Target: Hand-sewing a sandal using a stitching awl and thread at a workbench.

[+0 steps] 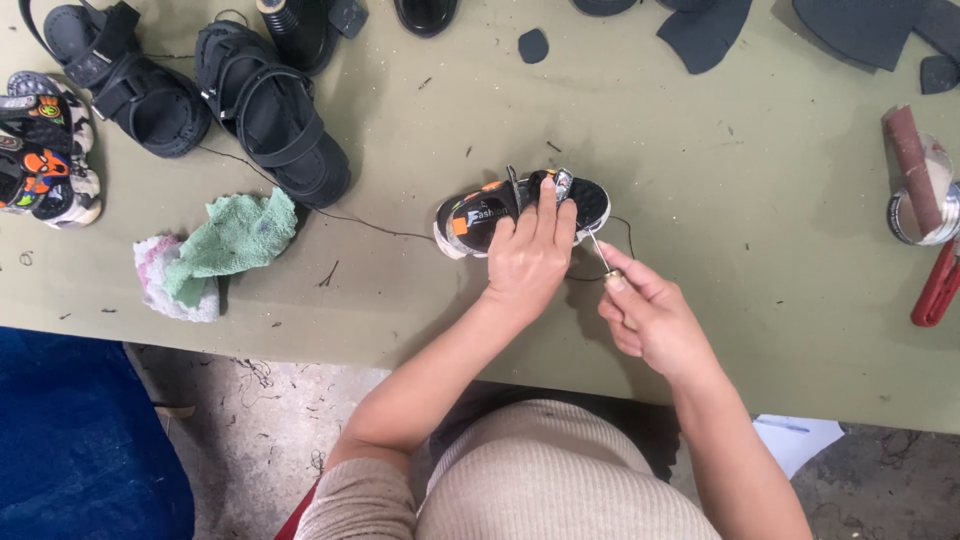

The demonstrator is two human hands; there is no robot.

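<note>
- While the left hand presses flat on the small sandal at mid-table, fingers spread over its strap, the sandal lies on its side.
- Right hand is clamped on an awl; tip meets the sandal's edge.
- Dark thread trails left toward the black sandals.
- Judgement: keep the sandal pinned, drive the awl straight, fingers clear of the tip.
</note>
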